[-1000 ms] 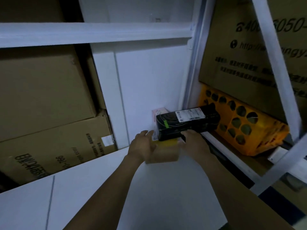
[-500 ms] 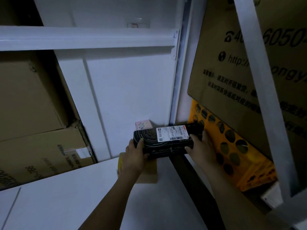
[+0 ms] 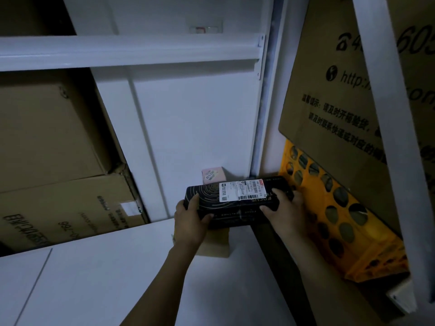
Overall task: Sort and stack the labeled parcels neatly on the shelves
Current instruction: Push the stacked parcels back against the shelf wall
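Black oblong box (image 3: 237, 203) bearing a white barcode label, held at each end by the left hand (image 3: 190, 222) and right hand (image 3: 286, 214), fingers (image 3: 277, 194) curled round it, over a small brown parcel (image 3: 217, 243) on the white shelf (image 3: 113, 274).

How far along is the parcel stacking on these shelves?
Done: a pink parcel sits at the back of the shelf. In hand: the left hand and right hand grip the black labeled box over a brown parcel. Left: setting it down; more may follow, unseen.
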